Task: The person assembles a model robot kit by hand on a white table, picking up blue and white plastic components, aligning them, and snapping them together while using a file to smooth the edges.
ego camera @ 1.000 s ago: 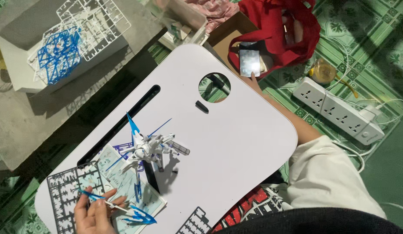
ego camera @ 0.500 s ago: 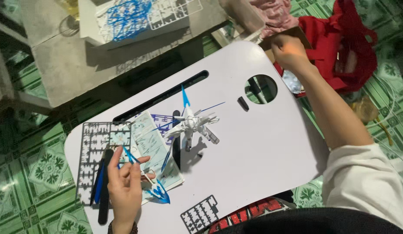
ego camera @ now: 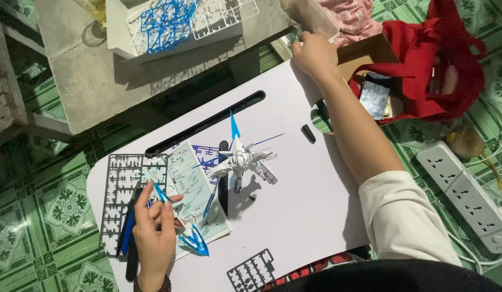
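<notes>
A white lap table [ego camera: 316, 216] lies in front of me. On it stands a small white model robot [ego camera: 243, 162] with thin blue wings. My left hand [ego camera: 154, 230] is at the near left, over a printed sheet [ego camera: 199, 189]. It pinches a clear blue winged part [ego camera: 194, 242] between its fingers. A grey parts frame [ego camera: 121, 181] lies beside it. My right hand [ego camera: 315, 54] is stretched past the table's far edge, next to an open cardboard box [ego camera: 364, 51]. Its fingers are curled, and what they touch is hidden.
Blue and black pens [ego camera: 129, 238] lie under my left wrist. A second grey parts frame [ego camera: 253, 270] hangs over the near edge. Beyond the table sit a box of white and blue frames [ego camera: 175, 21], a red bag [ego camera: 429, 70], a phone [ego camera: 375, 94] and a power strip [ego camera: 467, 194].
My right arm has reached out over the table, and the hand has gone further, past its far edge. My left hand keeps hold of the blue part. The view has shifted.
</notes>
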